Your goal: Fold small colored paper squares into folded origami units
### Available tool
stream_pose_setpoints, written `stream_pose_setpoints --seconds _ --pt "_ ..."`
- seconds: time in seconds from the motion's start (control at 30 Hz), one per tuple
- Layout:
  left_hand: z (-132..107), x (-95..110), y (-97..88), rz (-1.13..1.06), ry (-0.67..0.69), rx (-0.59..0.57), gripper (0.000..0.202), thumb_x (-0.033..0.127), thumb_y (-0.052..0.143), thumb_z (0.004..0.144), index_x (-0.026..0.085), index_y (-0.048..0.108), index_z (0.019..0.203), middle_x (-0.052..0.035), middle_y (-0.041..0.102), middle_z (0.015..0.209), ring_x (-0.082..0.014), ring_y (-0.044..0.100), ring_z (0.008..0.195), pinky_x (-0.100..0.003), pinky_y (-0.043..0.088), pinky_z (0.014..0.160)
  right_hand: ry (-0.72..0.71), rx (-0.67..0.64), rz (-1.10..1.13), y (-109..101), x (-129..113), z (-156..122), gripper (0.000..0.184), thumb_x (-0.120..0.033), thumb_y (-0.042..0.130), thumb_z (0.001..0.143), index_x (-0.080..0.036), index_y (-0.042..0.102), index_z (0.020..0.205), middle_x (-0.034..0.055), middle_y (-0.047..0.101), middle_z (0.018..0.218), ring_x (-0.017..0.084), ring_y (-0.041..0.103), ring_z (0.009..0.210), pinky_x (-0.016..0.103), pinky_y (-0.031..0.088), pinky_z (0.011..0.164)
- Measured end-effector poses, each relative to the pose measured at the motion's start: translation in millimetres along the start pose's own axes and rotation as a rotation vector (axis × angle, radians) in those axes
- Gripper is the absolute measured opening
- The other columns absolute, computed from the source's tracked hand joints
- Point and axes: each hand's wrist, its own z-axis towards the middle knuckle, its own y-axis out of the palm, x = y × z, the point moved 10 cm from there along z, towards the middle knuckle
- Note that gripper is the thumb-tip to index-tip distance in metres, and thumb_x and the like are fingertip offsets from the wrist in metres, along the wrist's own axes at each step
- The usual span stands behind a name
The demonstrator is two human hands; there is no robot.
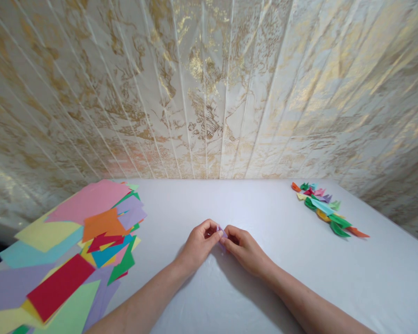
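A small piece of purple paper (222, 233) is pinched between my two hands over the middle of the table. My left hand (202, 239) grips its left side between thumb and fingers. From the other side, my right hand (245, 246) holds it the same way, with both thumbs close together. Most of the paper is hidden behind the fingertips, so its folded shape cannot be made out.
Loose coloured paper sheets, among them a red sheet (61, 286) and a pink sheet (90, 202), overlap on the left. Several small folded paper pieces (322, 207) lie at the far right of the white table (334, 278). A gold-patterned curtain (209, 93) hangs behind.
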Motion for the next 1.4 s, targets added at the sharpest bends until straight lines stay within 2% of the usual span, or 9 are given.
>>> stream_pose_setpoints --seconds 0.23,0.43,0.6,0.67,0.8,1.1,1.2,1.3,1.4 --pt "-2.2 3.3 -1.5 -0.013 -0.008 0.038 0.030 0.043 0.061 0.080 0.018 0.052 0.065 0.0036 0.049 0.062 -0.0122 0.043 0.062 -0.024 0.036 0.062 -0.018 -0.063 -0.018 5.6 -4.5 -2.1 0.019 -0.025 0.052 0.086 -0.018 0.049 0.068 -0.0050 0.045 0.063 0.011 0.040 0.061 0.024 0.030 0.057" --pt "-0.5 -2.0 -7.7 0.030 -0.020 0.123 0.043 0.049 0.055 0.083 0.020 0.039 0.055 0.0060 0.034 0.054 -0.0109 0.035 0.054 -0.024 0.030 0.055 -0.005 -0.124 -0.005 12.9 -5.2 -4.2 0.021 -0.026 0.051 0.086 -0.019 0.047 0.068 -0.0056 0.042 0.063 0.010 0.038 0.060 0.023 0.029 0.056" --pt "2.0 -1.6 -5.7 0.046 -0.014 0.055 0.045 0.056 0.046 0.087 0.018 0.051 0.062 0.0021 0.049 0.060 -0.0133 0.045 0.059 -0.026 0.036 0.060 0.014 -0.125 0.035 13.0 -3.2 -4.0 0.022 -0.029 0.052 0.087 -0.019 0.047 0.068 -0.0052 0.042 0.063 0.010 0.038 0.060 0.023 0.030 0.056" --pt "1.7 0.8 -2.1 0.056 -0.002 -0.001 0.041 0.054 0.053 0.085 0.017 0.055 0.068 0.0018 0.052 0.063 -0.0135 0.047 0.062 -0.026 0.038 0.062 0.019 -0.113 0.033 11.7 -2.6 -3.8 0.022 -0.030 0.052 0.087 -0.018 0.048 0.069 -0.0050 0.044 0.063 0.010 0.039 0.061 0.023 0.030 0.057" --pt "0.3 3.4 -2.4 0.053 0.006 -0.005 0.033 0.047 0.065 0.077 0.018 0.053 0.067 0.0042 0.049 0.061 -0.0120 0.044 0.061 -0.023 0.037 0.060 0.038 -0.098 0.030 10.0 -1.1 -2.9 0.023 -0.032 0.052 0.088 -0.018 0.048 0.069 -0.0051 0.045 0.062 0.010 0.040 0.060 0.022 0.031 0.056" --pt "1.9 -0.4 -12.9 -0.015 -0.011 0.116 0.042 0.052 0.055 0.084 0.019 0.047 0.060 0.0039 0.044 0.057 -0.0117 0.042 0.057 -0.024 0.035 0.058 0.052 -0.148 0.021 14.0 2.9 -2.6 0.044 -0.050 0.044 0.093 -0.018 0.047 0.062 -0.0051 0.043 0.056 0.009 0.035 0.052 0.023 0.027 0.052" --pt "2.8 1.0 -8.9 0.002 -0.006 0.056 0.043 0.055 0.052 0.085 0.018 0.051 0.064 0.0030 0.048 0.059 -0.0124 0.045 0.059 -0.025 0.036 0.060 0.040 -0.104 0.040 9.9 2.9 -1.1 0.047 -0.054 0.042 0.093 -0.018 0.048 0.063 -0.0046 0.044 0.057 0.010 0.037 0.053 0.023 0.029 0.053" --pt "2.7 -1.5 -1.2 0.042 -0.036 -0.033 0.040 0.054 0.059 0.080 0.018 0.051 0.065 0.0038 0.049 0.059 -0.0120 0.045 0.059 -0.024 0.036 0.061 0.031 -0.050 0.037 3.9 2.5 0.5 0.048 -0.057 0.042 0.093 -0.019 0.049 0.064 -0.0043 0.044 0.057 0.011 0.038 0.055 0.023 0.030 0.054" --pt "2.5 -5.6 -2.8 0.040 -0.065 -0.012 0.039 0.054 0.062 0.077 0.019 0.050 0.064 0.0048 0.048 0.057 -0.0107 0.042 0.055 -0.024 0.033 0.057 0.010 -0.045 0.051 2.2 0.8 1.3 0.044 -0.054 0.044 0.092 -0.019 0.049 0.067 -0.0046 0.045 0.059 0.011 0.039 0.057 0.023 0.031 0.055"
